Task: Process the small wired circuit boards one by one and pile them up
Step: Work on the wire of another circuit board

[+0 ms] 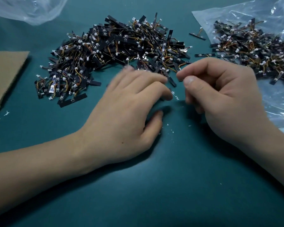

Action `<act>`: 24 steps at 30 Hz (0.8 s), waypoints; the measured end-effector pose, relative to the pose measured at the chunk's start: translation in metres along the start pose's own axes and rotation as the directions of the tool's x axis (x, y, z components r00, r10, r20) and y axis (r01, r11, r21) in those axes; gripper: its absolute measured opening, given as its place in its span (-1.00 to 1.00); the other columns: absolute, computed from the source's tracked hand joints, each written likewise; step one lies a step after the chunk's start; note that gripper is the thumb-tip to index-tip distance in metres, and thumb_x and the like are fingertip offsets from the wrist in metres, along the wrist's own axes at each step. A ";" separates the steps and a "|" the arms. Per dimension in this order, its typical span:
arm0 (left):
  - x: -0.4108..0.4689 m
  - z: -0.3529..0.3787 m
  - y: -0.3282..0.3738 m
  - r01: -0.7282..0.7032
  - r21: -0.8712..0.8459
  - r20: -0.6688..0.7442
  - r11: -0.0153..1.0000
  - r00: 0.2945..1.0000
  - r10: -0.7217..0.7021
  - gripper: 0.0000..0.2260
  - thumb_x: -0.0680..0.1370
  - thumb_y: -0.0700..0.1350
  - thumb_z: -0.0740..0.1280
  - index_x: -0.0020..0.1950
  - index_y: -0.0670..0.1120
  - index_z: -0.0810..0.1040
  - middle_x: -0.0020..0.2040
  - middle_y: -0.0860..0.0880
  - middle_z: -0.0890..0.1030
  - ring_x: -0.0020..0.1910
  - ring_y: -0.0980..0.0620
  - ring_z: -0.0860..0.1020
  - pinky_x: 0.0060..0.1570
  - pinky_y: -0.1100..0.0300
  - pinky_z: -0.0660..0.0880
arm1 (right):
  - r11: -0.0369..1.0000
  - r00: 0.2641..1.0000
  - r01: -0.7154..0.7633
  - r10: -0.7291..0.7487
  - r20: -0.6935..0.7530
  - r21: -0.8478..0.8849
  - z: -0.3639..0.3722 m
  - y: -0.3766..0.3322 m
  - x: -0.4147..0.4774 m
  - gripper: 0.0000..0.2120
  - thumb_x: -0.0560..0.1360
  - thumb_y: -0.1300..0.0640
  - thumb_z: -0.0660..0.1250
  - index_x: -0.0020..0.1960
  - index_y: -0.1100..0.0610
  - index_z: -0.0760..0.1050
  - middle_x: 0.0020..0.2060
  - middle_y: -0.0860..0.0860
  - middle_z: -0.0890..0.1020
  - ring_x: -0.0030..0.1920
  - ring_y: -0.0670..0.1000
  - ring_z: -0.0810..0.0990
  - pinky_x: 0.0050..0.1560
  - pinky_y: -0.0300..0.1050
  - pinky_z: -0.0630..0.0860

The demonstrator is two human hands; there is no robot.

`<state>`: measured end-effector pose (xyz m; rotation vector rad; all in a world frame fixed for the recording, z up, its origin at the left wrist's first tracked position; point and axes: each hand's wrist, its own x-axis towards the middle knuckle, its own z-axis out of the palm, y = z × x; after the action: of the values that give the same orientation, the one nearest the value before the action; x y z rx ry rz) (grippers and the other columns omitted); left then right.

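- My left hand (129, 102) is hovering loosely open, empty, beside the pile (113, 46) at the far middle of the desk (154, 185).
- My right hand (220, 95) is curling; I cannot tell whether it is pinching anything.
- Tangled wires (182, 65) could be snagging, dragging neighbours.

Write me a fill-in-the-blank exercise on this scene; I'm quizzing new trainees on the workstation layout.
1. The flat brown cardboard sheet lies on the person's ___ side.
2. The right pile of small black wired circuit boards rests on a bag of clear ___.
3. The left hand and right hand wear ___ gloves.
Missing words: left; plastic; no.
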<state>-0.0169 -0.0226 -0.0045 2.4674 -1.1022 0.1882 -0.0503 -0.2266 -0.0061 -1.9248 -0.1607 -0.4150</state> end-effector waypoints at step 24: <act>0.005 -0.005 -0.005 -0.051 -0.343 -0.300 0.938 0.952 -0.058 -0.90 0.60 -0.19 0.35 0.05 -0.01 0.49 0.06 0.04 0.62 0.10 0.03 0.56 0.12 0.23 0.39 | 0.908 0.991 0.083 -0.031 0.132 -0.410 0.003 0.000 -0.002 -0.89 0.58 0.15 0.41 0.05 -0.05 0.60 -0.18 -0.24 0.56 -0.23 -0.19 0.52 -0.16 -0.46 0.36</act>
<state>-0.0096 -0.0206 0.0000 2.0420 -0.9079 0.3323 -0.0519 -0.2238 -0.0079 -2.3733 -0.2238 -0.3924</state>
